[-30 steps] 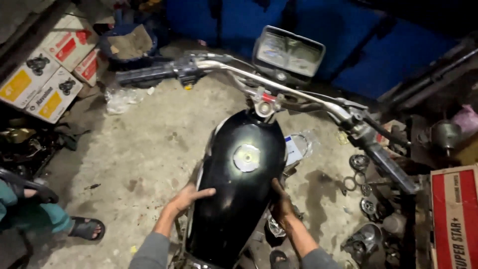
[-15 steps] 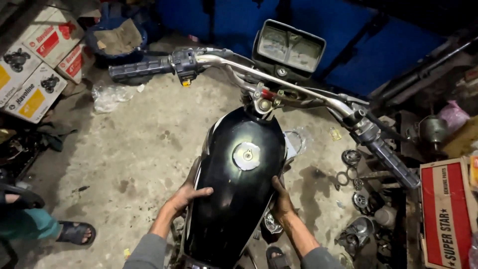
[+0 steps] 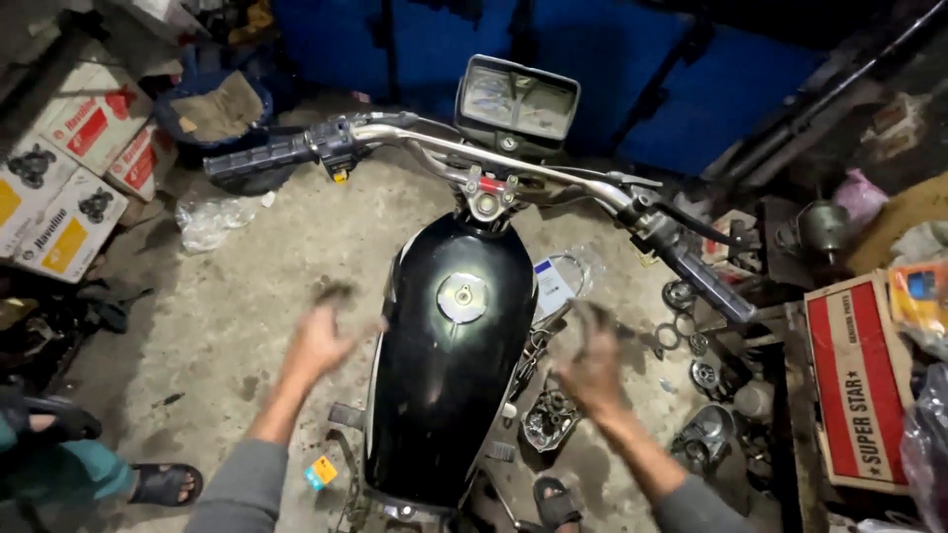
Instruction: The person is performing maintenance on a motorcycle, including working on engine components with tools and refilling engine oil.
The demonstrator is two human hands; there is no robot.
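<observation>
Head view: left hand (image 3: 318, 341) at nine o'clock and right hand (image 3: 592, 360) at three o'clock of black fuel tank (image 3: 449, 365), both blurred, fingers spread, grasping nothing, clear of its flanks. Seated on frame behind handlebar (image 3: 464, 158), probably for fitting. Glossy, teardrop-shaped, round silver cap (image 3: 461, 296) on top.

A glossy black motorcycle fuel tank (image 3: 449, 375) sits on the frame, its narrow end pointing to six o'clock; a round chrome filler cap (image 3: 461, 296) sits closed on top toward twelve.
</observation>
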